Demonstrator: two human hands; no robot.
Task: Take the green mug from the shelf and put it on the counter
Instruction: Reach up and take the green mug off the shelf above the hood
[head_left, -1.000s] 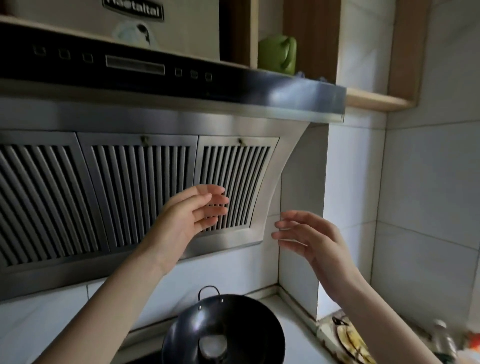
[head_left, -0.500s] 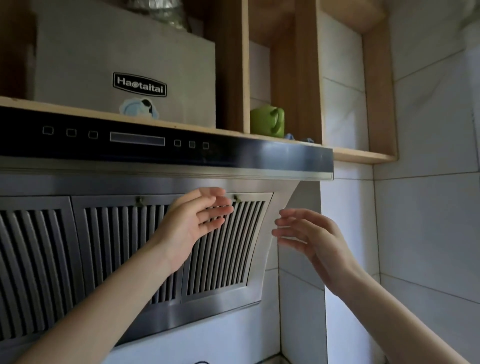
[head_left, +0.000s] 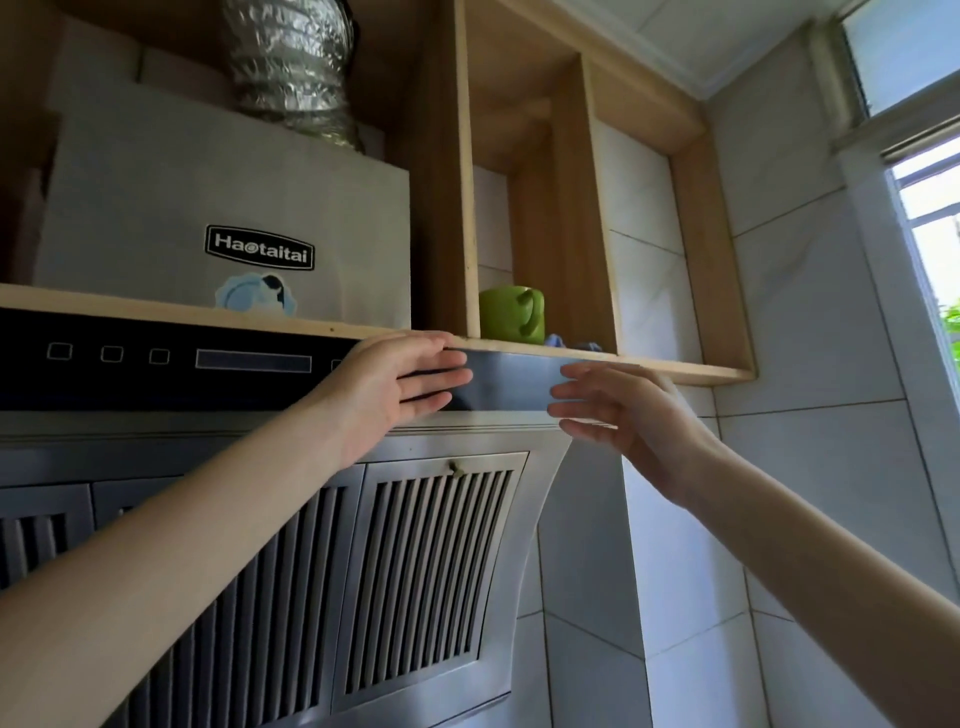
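Bare skin showed on both forearms, which were raised up and forward in front of the hood (head_left: 291, 519). The left hand (head_left: 395, 382) was held with its palm turned to the right, fingers straight and close together, pointing right across the hood's dark control strip (head_left: 156, 358). Its top edge lay level with the front lip of the shelf (head_left: 649, 366). The right hand (head_left: 623, 415) faced it, palm to the left, fingers loosely spread and a little bent. Both hands were open and held nothing; a clear gap lay between their fingertips, and neither touched the mug (head_left: 511, 314).

The mug stood upright on the shelf, in the narrow wooden compartment just right of the hood's upper box (head_left: 223, 208). It was plain, glossy and lime green, with its handle turned toward the camera and slightly to the right. It sat above the gap between the hands and further back. Just beside it on the right lay something small and blue (head_left: 558, 340), too little in view to name.

The box bore a black badge (head_left: 260, 248) reading "Haotaitai" in white letters, and beneath it a pale blue round sticker (head_left: 254, 296) whose picture was too small to make out. A ribbed foil duct (head_left: 296, 67) rose from the top of the box.
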